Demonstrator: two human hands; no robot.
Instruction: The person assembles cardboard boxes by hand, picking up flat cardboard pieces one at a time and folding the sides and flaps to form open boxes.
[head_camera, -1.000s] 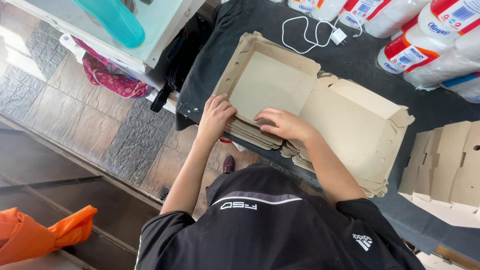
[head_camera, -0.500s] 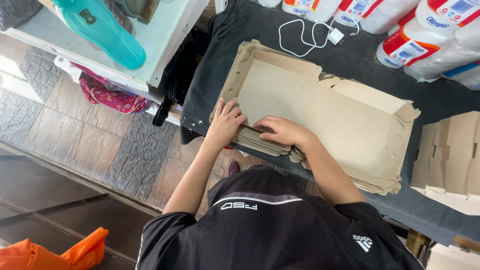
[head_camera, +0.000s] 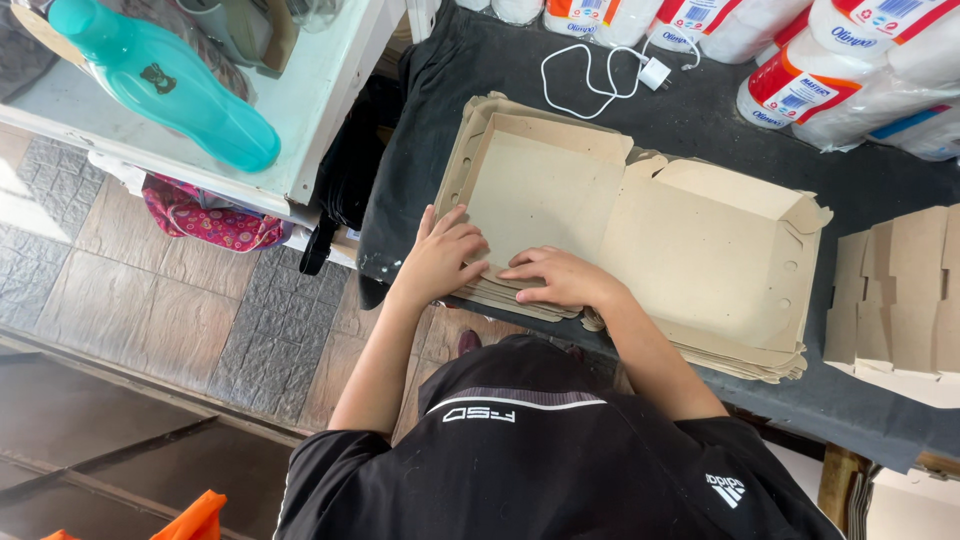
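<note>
Since a moment ago our left hand (head_camera: 445, 255) has slid onto the cardboard box blank (head_camera: 545, 190), fingers flat, gripping nothing; right hand (head_camera: 560, 278) presses its six-o'clock flap.

Floor (head_camera: 120, 300): we see grey stone pavers with a rough pattern, brightly sunlit at the far left edge.
Near floor (head_camera: 110, 440): we see a darker brown strip crossed by thin rails, in shade.
Tabletop (head_camera: 700, 130): a dark cloth covers it, draping over the left edge.
Side shelf (head_camera: 310, 90): we find a pale white-framed surface at the far left, standing beside the tabletop.
Light: daylight, soft over the tabletop.
</note>
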